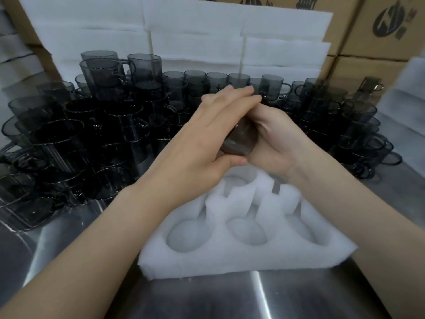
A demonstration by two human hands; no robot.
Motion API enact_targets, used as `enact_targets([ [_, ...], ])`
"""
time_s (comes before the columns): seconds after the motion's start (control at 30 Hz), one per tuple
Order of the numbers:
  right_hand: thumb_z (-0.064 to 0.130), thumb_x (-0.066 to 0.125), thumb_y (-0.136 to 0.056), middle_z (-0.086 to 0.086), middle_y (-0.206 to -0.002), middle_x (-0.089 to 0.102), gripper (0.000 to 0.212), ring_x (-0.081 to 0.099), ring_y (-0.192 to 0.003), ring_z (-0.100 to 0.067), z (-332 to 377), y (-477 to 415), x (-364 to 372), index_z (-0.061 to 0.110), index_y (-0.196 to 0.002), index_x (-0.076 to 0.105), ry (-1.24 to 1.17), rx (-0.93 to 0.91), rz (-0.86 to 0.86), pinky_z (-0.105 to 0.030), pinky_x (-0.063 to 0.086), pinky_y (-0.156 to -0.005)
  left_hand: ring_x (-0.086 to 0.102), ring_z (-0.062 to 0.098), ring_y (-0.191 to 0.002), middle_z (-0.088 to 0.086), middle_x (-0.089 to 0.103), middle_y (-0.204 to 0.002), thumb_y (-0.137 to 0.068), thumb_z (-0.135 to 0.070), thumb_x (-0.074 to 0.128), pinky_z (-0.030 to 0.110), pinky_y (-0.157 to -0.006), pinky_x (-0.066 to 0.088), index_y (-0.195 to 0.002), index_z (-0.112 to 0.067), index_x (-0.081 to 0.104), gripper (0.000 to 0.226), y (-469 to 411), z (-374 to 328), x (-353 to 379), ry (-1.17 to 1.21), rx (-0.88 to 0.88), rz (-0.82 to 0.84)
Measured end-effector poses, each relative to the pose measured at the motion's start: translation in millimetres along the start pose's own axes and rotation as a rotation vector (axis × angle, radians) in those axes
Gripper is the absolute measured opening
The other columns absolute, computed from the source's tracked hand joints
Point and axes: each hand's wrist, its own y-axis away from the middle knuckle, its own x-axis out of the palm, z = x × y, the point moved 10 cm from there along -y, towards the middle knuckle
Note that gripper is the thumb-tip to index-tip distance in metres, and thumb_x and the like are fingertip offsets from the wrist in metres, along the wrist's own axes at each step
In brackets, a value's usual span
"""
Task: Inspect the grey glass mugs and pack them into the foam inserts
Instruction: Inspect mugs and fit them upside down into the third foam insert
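Inspection step: left hand (pixel 202 139) and right hand (pixel 278 141) both clasp one grey mug (pixel 239 141) above the foam insert (pixel 207 261); next, likely lower it upright into an empty pocket (pixel 249 229) at 6 o'clock.

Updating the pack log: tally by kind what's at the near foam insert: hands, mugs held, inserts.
hands, left hand and right hand: 2
held mug: 1
foam insert: 1
Total: 4
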Motion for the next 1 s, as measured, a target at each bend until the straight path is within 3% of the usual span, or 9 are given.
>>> enact_targets([
  [0.2,0.020,0.040,-0.090,-0.018,-0.127,0.049,0.053,0.058,-0.109,-0.029,6,4,11,0.003,-0.140,0.037,0.039,-0.019,0.078,-0.045,0.053,-0.092,0.016,0.016,-0.149,0.003,0.023,-0.158,-0.080,-0.009,0.072,0.033,-0.122,0.014,-0.150,-0.009,0.027,0.083,2,7,-6,0.105,-0.060,-0.053],
  [0.3,0.016,0.042,-0.086,-0.018,-0.131,0.037,0.067,0.046,-0.119,-0.032,5,2,7,-0.002,-0.148,0.023,0.014,-0.021,0.048,-0.054,0.039,-0.106,0.012,0.015,-0.150,0.002,0.018,-0.161,-0.081,-0.008,0.071,0.037,-0.122,0.013,-0.151,-0.016,0.021,0.087,4,14,-6,0.165,-0.114,-0.049],
  [0.43,0.011,0.050,-0.088,-0.019,-0.115,0.050,0.036,0.047,-0.110,-0.033,10,0,0,0.006,-0.124,0.048,0.188,-0.110,-0.001,-0.055,0.030,-0.111,0.018,0.007,-0.147,0.003,0.022,-0.160,-0.078,-0.009,0.072,0.021,-0.119,0.017,-0.149,-0.020,0.021,0.088,7,21,-14,0.245,-0.158,-0.115],
  [0.53,0.009,0.056,-0.085,-0.016,-0.105,0.062,0.018,0.055,-0.105,-0.035,14,-1,-9,0.011,-0.103,0.059,0.228,-0.163,-0.085,-0.059,0.034,-0.107,0.029,0.008,-0.143,0.000,0.033,-0.154,-0.071,-0.015,0.075,0.028,-0.117,0.027,-0.145,-0.027,0.030,0.087,9,28,-19,0.273,-0.221,-0.179],
  [0.63,0.009,0.060,-0.081,-0.010,-0.101,0.067,0.024,0.061,-0.100,-0.030,23,1,-17,0.016,-0.103,0.058,0.232,-0.243,-0.133,-0.052,0.050,-0.093,0.048,0.009,-0.124,-0.001,0.043,-0.131,-0.065,-0.021,0.078,0.026,-0.106,0.040,-0.136,-0.024,0.046,0.078,13,35,-25,0.254,-0.280,-0.255],
  [0.73,0.019,0.059,-0.082,-0.010,-0.103,0.064,0.024,0.063,-0.094,-0.026,29,3,-22,0.018,-0.105,0.066,0.279,-0.256,-0.188,-0.047,0.055,-0.079,0.055,0.006,-0.110,-0.004,0.052,-0.118,-0.068,-0.018,0.073,0.020,-0.097,0.045,-0.126,-0.025,0.056,0.061,15,37,-29,0.234,-0.294,-0.297],
  [0.8,0.033,0.056,-0.087,-0.011,-0.097,0.061,0.023,0.063,-0.087,-0.026,27,2,-23,0.018,-0.093,0.071,0.227,-0.203,-0.205,-0.045,0.058,-0.073,0.056,0.005,-0.111,-0.006,0.057,-0.118,-0.070,-0.013,0.067,0.025,-0.097,0.047,-0.127,-0.024,0.056,0.059,15,38,-28,0.270,-0.308,-0.298],
  [0.87,0.041,0.049,-0.092,-0.008,-0.083,0.064,0.037,0.065,-0.076,-0.023,23,3,-22,0.018,-0.077,0.073,0.172,-0.170,-0.208,-0.043,0.058,-0.068,0.056,0.006,-0.114,-0.005,0.059,-0.120,-0.069,-0.007,0.062,0.029,-0.099,0.048,-0.129,-0.022,0.056,0.062,15,41,-27,0.304,-0.318,-0.285],
  [1.0,0.018,0.059,-0.085,-0.005,-0.075,0.063,0.018,0.058,-0.075,-0.023,23,5,-17,0.015,-0.067,0.061,0.280,-0.203,-0.167,-0.047,0.055,-0.077,0.060,0.016,-0.115,0.002,0.057,-0.126,-0.066,0.008,0.052,0.034,-0.099,0.050,-0.128,-0.018,0.057,0.068,16,47,-20,0.424,-0.352,-0.246],
])
